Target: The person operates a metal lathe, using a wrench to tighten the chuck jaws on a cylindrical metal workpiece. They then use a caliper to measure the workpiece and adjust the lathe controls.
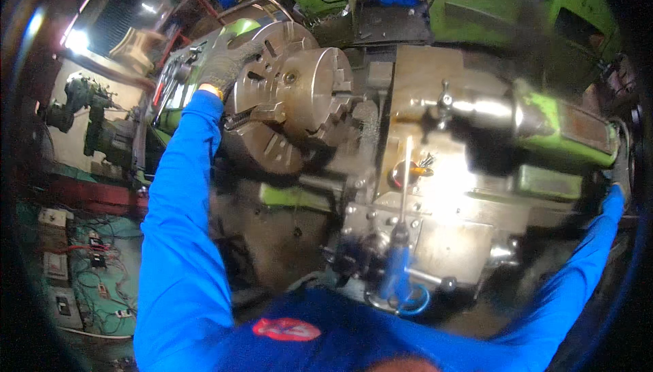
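A large metal lathe chuck (272, 147) with slots and stepped jaws fills the left centre. A shiny round metal workpiece (306, 93) sits against its face, between the jaws. My left hand (228, 67), in a grey glove, lies over the chuck's upper left rim, its fingers stretched out. On the far right, my right hand (617, 174) reaches to the end of the green tailstock (564, 123), by what looks like its handwheel. Its fingers are dim and partly hidden, so their grip cannot be made out. Both arms are in blue sleeves, stretched wide apart.
A blue air gun (401, 263) with a long thin nozzle stands by the carriage (452, 243) before me. A lever (445, 100) sticks up by the tailstock quill (483, 108). Loose wires (102, 270) and switches lie at the lower left. A green machine body (476, 18) stands behind.
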A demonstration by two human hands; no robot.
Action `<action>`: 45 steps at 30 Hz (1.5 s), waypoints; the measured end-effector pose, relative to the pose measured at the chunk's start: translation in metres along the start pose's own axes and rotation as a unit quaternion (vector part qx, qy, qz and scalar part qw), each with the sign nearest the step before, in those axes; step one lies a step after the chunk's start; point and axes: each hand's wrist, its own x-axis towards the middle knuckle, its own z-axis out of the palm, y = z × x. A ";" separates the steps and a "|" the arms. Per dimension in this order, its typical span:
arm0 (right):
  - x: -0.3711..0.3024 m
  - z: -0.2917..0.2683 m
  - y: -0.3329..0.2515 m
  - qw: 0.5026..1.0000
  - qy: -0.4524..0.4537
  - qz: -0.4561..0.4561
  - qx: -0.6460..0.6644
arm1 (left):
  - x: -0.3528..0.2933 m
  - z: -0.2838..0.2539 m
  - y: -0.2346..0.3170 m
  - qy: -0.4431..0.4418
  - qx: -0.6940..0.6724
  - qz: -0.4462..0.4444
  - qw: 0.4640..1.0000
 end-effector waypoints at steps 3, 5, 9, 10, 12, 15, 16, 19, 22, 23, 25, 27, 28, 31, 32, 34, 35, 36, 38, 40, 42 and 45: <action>-0.027 -0.003 -0.008 0.994 0.062 -0.073 0.050 | -0.022 0.018 -0.018 0.062 0.011 0.007 0.998; -0.071 -0.027 -0.019 0.971 0.134 -0.144 0.134 | -0.042 0.023 -0.012 0.080 0.003 0.013 0.997; -0.227 -0.110 -0.063 0.931 0.000 -0.097 0.353 | -0.099 0.007 0.018 0.134 -0.060 -0.042 0.988; -0.263 -0.129 -0.068 0.913 -0.035 -0.049 0.405 | -0.113 0.003 0.027 0.148 -0.082 -0.059 0.984; -0.328 -0.189 -0.097 0.885 -0.089 -0.005 0.456 | -0.141 -0.002 0.034 0.182 -0.120 -0.100 0.971; -0.383 -0.259 -0.114 0.866 -0.115 -0.010 0.487 | -0.177 0.024 0.031 0.237 -0.152 -0.047 0.958; -0.395 -0.269 -0.124 0.860 -0.123 -0.034 0.494 | -0.193 0.032 0.034 0.226 -0.169 -0.086 0.955; -0.404 -0.269 -0.128 0.836 -0.131 -0.173 0.503 | -0.236 0.042 0.044 0.204 -0.209 -0.052 0.955; -0.416 -0.270 -0.159 0.877 -0.167 -0.202 0.404 | -0.263 0.068 0.024 0.044 -0.283 -0.112 0.951; -0.419 -0.277 -0.170 0.902 -0.187 -0.204 0.332 | -0.274 0.088 0.017 0.095 -0.294 -0.079 0.948; -0.420 -0.267 -0.184 0.931 -0.220 -0.180 0.230 | -0.291 0.102 0.000 0.144 -0.316 -0.043 0.937; -0.415 -0.259 -0.183 0.933 -0.241 -0.160 0.215 | -0.301 0.095 -0.011 0.143 -0.366 -0.029 0.919; -0.415 -0.262 -0.189 0.929 -0.255 -0.150 0.223 | -0.303 0.096 -0.016 0.141 -0.395 -0.030 0.907; -0.409 -0.234 -0.175 0.916 -0.265 -0.101 0.284 | -0.299 0.106 -0.021 0.053 -0.475 -0.065 0.876; -0.406 -0.220 -0.161 0.918 -0.266 -0.089 0.280 | -0.294 0.079 -0.024 -0.012 -0.469 -0.074 0.880; -0.391 -0.204 -0.150 0.935 -0.253 -0.112 0.222 | -0.289 0.070 -0.031 -0.067 -0.423 -0.079 0.900; -0.381 -0.196 -0.148 0.919 -0.288 -0.105 0.247 | -0.283 0.084 -0.030 -0.061 -0.383 -0.073 0.919; -0.371 -0.187 -0.140 0.904 -0.322 -0.092 0.268 | -0.283 0.103 -0.032 -0.029 -0.349 -0.058 0.935; -0.357 -0.170 -0.138 0.890 -0.350 -0.103 0.274 | -0.287 0.146 -0.043 0.070 -0.276 -0.033 0.958; -0.346 -0.159 -0.123 0.903 -0.333 -0.138 0.235 | -0.293 0.142 -0.052 0.117 -0.305 -0.057 0.943; -0.348 -0.146 -0.105 0.913 -0.316 -0.157 0.203 | -0.295 0.091 -0.086 0.083 -0.419 -0.125 0.895; -0.356 -0.147 -0.111 0.911 -0.313 -0.140 0.228 | -0.290 0.105 -0.135 0.259 -0.410 -0.115 0.867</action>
